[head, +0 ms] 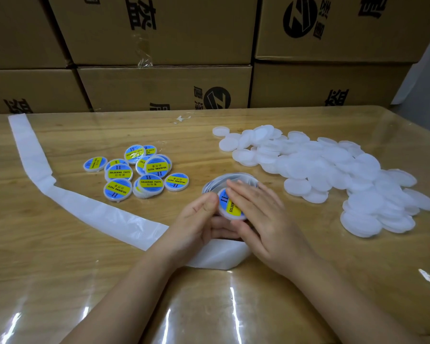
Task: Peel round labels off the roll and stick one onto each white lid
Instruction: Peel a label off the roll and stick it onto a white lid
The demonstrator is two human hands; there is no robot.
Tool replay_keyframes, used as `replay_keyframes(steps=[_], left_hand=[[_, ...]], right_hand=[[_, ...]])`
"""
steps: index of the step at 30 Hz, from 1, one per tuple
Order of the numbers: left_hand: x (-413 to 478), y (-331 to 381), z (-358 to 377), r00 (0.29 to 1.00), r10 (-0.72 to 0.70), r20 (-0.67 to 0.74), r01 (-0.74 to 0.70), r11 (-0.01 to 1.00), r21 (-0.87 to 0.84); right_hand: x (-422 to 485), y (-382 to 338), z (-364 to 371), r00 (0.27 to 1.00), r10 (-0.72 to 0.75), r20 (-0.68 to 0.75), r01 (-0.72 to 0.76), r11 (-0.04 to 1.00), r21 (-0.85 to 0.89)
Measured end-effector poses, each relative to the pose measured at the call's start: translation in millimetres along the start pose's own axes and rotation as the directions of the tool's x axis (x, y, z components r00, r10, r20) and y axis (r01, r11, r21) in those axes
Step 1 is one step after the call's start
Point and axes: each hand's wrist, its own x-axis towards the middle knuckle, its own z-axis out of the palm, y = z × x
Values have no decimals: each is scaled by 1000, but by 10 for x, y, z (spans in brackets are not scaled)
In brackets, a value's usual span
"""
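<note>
**benchnewb:** Why is the person cradling that lid (pixel 223 215) up off the counter (pixel 60 269) instead of just laying it flat?

**stickerdad:** Looks to me like it's about control. The left hand (pixel 196 219) is gripping the lid, thumb hooked on the near-left edge and fingers curled underneath, so it isn't sliding around. The right hand (pixel 261 212) is lying flat with straight fingers, pressing on the label (pixel 230 206) and grasping nothing. My guess is it's smoothing the label down.

**benchnewb:** And everything else being split up like that?

**stickerdad:** That's the workflow, I'd say. The blank lids (pixel 333 175) are sitting in a big heap on the right, and the finished lids (pixel 139 172) are piling up on the left. The roll (pixel 224 180) is sitting just behind the hands, and the spent backing strip (pixel 85 207) is trailing off to the left, out of the way.

**benchnewb:** How's the lid itself looking?

**stickerdad:** It's a round white one showing a blue label with a yellow band – "SOLDE…" is peeking out and the fingers are covering the rest. It's being held right in the middle, in front of the roll. I can't tell whether it's centred.
</note>
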Motion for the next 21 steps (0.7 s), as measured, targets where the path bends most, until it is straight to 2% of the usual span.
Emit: replay_keyframes(steps=[4,6,9,11,14,17,21], left_hand=[[0,-56,13,997,71,-14,-70,996,56],[-4,-44,3,997,76,-21,-74,996,52],[-13,-4,-8,997,77,-25,-74,991,110],[-11,11,5,994,92,-62,-78,978,191],[-9,38,46,987,128,-94,-94,950,299],[-15,71,108,978,179,-105,-123,909,399],[-25,90,210,954,247,-173,-160,901,403]], right_hand=[[-13,-21,-11,999,24,-27,-22,999,49],[-13,-23,-30,994,92,-65,-76,974,213],[-14,-66,-50,962,260,-89,-199,882,427],[-2,-116,-35,931,363,-39,-296,815,498],[19,-158,-15,873,486,48,-402,661,633],[22,-158,-19,840,533,101,-433,546,718],[23,-184,-28,815,568,114,-413,432,802]])
